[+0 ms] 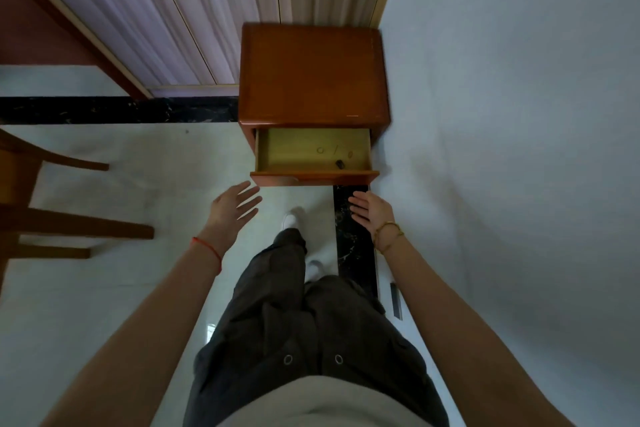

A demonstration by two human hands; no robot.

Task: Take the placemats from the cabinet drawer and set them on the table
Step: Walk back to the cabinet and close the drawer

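Observation:
A small reddish-brown cabinet (313,73) stands against the wall ahead of me, its top drawer (313,177) pulled out. The drawer's yellowish bottom shows only a few small items, among them a dark object (340,164); I see no placemats in it. My left hand (232,209) reaches forward with fingers spread, just below the drawer's left front corner, holding nothing. My right hand (371,211) is stretched out flat below the drawer's right front corner, also holding nothing. Neither hand touches the drawer.
A wooden chair (52,215) stands on the pale floor at the left. Pale wardrobe doors (166,10) with metal handles rise behind the cabinet. A white wall (512,114) runs along the right. My legs and white shoes are below the drawer.

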